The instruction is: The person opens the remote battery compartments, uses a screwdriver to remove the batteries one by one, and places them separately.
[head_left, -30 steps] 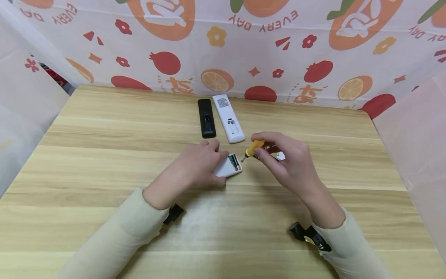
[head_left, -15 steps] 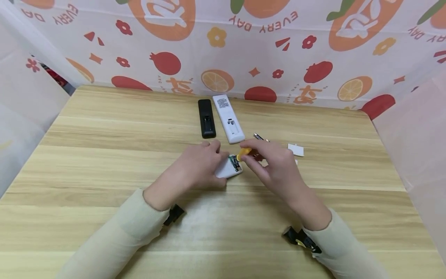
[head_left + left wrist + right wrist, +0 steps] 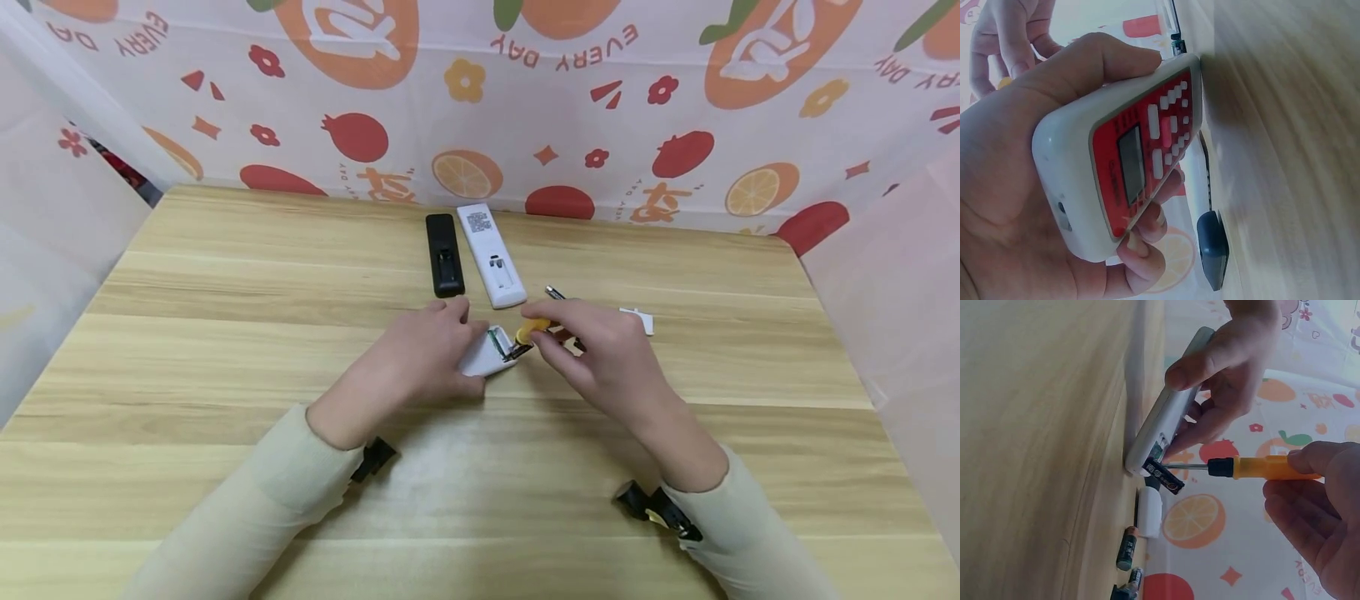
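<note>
My left hand (image 3: 420, 358) grips a white handheld device (image 3: 480, 357), tilted with one end down at the table. In the left wrist view the device's red front (image 3: 1110, 169) shows a small screen and several white buttons. Its back has an uncovered battery compartment (image 3: 498, 340). A dark battery (image 3: 1164, 475) sticks out of that compartment at a slant. My right hand (image 3: 611, 358) holds a screwdriver (image 3: 1266, 467) by its orange handle, and the metal shaft (image 3: 1188, 466) reaches to the battery and compartment edge.
A black remote (image 3: 446, 254) and a white remote (image 3: 492, 254), both back up with uncovered battery bays, lie behind the hands. Loose batteries (image 3: 1127, 548) lie on the table. A white cover piece (image 3: 639, 321) sits beyond my right hand, partly hidden. A printed cloth (image 3: 525, 108) hangs behind.
The screwdriver has moved left to the compartment, then slightly back right. The battery now sticks out of the bay, and the device has tilted a little. My left hand keeps its grip.
</note>
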{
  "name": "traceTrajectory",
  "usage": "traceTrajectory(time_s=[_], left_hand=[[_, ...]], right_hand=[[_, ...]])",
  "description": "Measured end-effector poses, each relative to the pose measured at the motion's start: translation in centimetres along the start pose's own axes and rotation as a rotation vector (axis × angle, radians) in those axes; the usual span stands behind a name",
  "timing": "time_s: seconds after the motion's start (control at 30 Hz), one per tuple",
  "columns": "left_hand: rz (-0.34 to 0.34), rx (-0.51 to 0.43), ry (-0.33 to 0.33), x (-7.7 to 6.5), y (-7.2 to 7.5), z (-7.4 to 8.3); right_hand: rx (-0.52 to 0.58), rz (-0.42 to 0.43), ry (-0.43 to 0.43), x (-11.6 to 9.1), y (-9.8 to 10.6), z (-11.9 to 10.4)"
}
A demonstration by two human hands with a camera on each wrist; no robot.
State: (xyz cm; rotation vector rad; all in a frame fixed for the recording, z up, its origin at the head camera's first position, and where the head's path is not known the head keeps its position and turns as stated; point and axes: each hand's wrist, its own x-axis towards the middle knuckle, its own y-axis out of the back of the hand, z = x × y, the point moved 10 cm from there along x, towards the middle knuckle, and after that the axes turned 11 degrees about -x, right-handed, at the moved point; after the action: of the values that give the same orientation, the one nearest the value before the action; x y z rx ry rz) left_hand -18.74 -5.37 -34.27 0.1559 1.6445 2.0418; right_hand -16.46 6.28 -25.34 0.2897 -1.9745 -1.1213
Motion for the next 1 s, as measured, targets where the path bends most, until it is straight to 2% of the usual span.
traceTrajectory(time_s=[0.2, 0.33, 0.53, 0.73, 0.83, 1.0], left_hand=[[0.088, 0.024, -0.009, 0.1, 1.0, 0.0], [0.104, 0.024, -0.010, 0.0, 1.1, 0.1], [0.097, 0.016, 0.002, 0.0, 0.7, 0.0], [0.050, 0.029, 0.026, -0.1, -0.2, -0.4], [0.016, 0.030, 0.038, -0.1, -0.8, -0.5], [-0.011, 0.057, 0.030, 0.0, -1.2, -0.6]], right_hand=[[-0.022, 0.037, 0.019, 0.0, 0.6, -0.1], [-0.030, 0.036, 0.008, -0.1, 0.6, 0.2], [0.011, 0.031, -0.026, -0.3, 0.7, 0.6], [0.048, -0.056, -0.024, -0.7, -0.6, 0.5], [0.023, -0.065, -0.027, -0.7, -0.9, 0.8], [-0.064, -0.021, -0.021, -0.6, -0.2, 1.6]])
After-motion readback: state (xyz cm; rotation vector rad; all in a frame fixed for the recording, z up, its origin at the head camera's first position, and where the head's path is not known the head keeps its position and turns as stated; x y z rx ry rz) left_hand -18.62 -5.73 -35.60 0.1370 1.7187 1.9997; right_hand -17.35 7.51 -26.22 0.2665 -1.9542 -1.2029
